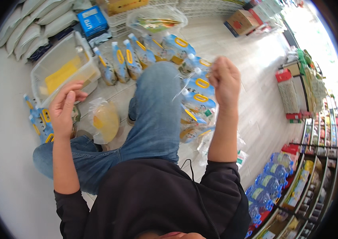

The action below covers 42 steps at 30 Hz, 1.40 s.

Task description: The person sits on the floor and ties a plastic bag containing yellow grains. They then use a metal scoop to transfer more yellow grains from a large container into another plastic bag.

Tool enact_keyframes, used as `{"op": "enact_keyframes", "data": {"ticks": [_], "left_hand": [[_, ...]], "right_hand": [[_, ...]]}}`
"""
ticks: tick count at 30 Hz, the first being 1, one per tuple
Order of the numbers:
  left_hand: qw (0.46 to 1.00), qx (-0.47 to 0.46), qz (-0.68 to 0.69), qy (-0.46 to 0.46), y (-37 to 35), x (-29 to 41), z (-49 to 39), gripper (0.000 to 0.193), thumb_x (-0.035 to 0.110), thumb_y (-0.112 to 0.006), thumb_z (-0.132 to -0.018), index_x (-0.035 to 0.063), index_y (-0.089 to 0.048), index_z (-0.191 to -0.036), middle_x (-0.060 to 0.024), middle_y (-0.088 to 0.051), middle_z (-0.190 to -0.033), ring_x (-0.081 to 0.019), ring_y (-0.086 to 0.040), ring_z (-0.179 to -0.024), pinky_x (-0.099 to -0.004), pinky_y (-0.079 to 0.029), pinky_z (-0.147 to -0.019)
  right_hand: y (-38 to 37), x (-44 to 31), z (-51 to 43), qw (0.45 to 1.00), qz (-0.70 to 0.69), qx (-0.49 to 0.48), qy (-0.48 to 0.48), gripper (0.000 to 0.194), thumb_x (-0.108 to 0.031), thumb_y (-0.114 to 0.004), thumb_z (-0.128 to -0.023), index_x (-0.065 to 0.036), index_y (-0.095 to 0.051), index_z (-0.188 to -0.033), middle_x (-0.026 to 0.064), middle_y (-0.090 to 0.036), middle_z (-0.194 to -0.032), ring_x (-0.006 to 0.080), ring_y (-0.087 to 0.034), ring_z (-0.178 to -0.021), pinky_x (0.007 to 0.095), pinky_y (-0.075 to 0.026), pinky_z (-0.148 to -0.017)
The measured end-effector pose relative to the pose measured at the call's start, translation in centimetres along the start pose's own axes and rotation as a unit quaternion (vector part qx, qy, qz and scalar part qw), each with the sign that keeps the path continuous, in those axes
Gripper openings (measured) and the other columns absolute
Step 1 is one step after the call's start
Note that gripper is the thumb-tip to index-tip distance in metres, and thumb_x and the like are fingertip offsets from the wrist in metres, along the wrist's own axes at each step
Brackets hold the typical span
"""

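Note:
My left hand (65,106) is raised with nothing in it, its fingers loosely bent and apart, in front of a clear plastic bin (36,79). My right hand (225,79) is curled and blurred at the right end of an arc of blue stand-up spout pouches (200,85) with yellow handle holes and white caps. A thin clear plastic strip (184,86) hangs just left of it; blur hides whether the fingers grip it. More spout pouches (120,64) stand beyond my knee. A clear plastic bag with yellow contents (106,119) lies between my left hand and the knee.
Yellow sheet-like material (63,74) lies in the bin. Stacked white sacks (34,27), a blue box (93,21) and white crates (118,30) line the far side. Water bottles (269,182) and shelves (309,182) stand at right. Cartons (243,22) sit far right.

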State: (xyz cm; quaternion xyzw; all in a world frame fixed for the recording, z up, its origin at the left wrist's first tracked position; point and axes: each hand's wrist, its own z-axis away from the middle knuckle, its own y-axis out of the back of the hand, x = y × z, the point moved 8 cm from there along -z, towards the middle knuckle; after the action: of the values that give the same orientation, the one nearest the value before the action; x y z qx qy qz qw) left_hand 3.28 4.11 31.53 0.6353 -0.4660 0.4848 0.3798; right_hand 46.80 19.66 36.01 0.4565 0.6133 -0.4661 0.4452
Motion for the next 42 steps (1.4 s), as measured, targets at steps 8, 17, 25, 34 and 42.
{"op": "enact_keyframes", "data": {"ticks": [8, 17, 25, 34, 42], "left_hand": [[0.901, -0.156, -0.353, 0.199, 6.4, -16.6, 3.5, 0.036, 0.023, -0.071, -0.106, -0.0029, -0.07, -0.13, -0.0134, -0.078, -0.117, -0.0236, -0.075, -0.102, -0.0378, -0.058, -0.088], [0.697, -0.388, -0.538, 0.272, 5.4, -34.1, 13.3, 0.072, 0.039, -0.074, -0.094, 0.006, -0.054, -0.154, -0.026, -0.075, -0.127, -0.0461, -0.071, -0.12, -0.0537, -0.057, -0.102], [0.75, -0.247, -0.541, 0.29, 2.9, -27.8, 11.5, 0.093, 0.033, -0.08, -0.089, 0.0022, -0.035, -0.163, -0.0245, -0.078, -0.119, -0.0443, -0.074, -0.113, -0.0539, -0.058, -0.095], [0.695, -0.283, -0.579, 0.319, 5.9, -29.2, 12.3, 0.06, 0.025, -0.076, -0.088, -0.0032, -0.062, -0.139, -0.0225, -0.08, -0.115, -0.0389, -0.079, -0.103, -0.0504, -0.063, -0.084], [0.708, -0.15, -0.563, 0.399, 13.4, -24.8, 13.1, 0.039, 0.031, -0.078, -0.087, 0.0049, -0.077, -0.115, -0.0202, -0.079, -0.119, -0.0377, -0.076, -0.114, -0.0488, -0.061, -0.092]], "right_hand": [[25.1, 8.4, 14.4, 0.816, 0.505, 0.218, -0.179, 0.048, -0.037, -0.074, -0.103, 0.005, -0.071, -0.081, 0.0114, -0.067, -0.066, 0.0193, -0.062, -0.06, 0.0399, -0.048, -0.061], [44.9, 20.8, 29.0, 0.748, 0.427, 0.295, -0.414, 0.056, -0.042, -0.083, -0.095, 0.001, -0.069, -0.128, 0.0217, -0.076, -0.101, 0.0342, -0.076, -0.064, 0.0412, -0.064, -0.064], [43.9, 17.3, 24.9, 0.527, 0.765, 0.26, -0.264, 0.023, -0.021, -0.064, -0.099, -0.005, -0.081, -0.099, 0.026, -0.079, -0.111, 0.0428, -0.08, -0.093, 0.0558, -0.063, -0.083], [25.3, 12.9, 13.3, 0.495, 0.849, 0.18, -0.051, 0.033, -0.023, -0.068, -0.097, -0.008, -0.073, -0.127, 0.0193, -0.08, -0.099, 0.0445, -0.069, -0.119, 0.0574, -0.044, -0.112], [-8.2, 6.2, 4.8, 0.812, 0.517, 0.009, 0.269, 0.011, -0.016, -0.074, -0.098, -0.005, -0.078, -0.098, 0.0134, -0.077, -0.09, 0.0342, -0.071, -0.083, 0.0426, -0.056, -0.081]]}}
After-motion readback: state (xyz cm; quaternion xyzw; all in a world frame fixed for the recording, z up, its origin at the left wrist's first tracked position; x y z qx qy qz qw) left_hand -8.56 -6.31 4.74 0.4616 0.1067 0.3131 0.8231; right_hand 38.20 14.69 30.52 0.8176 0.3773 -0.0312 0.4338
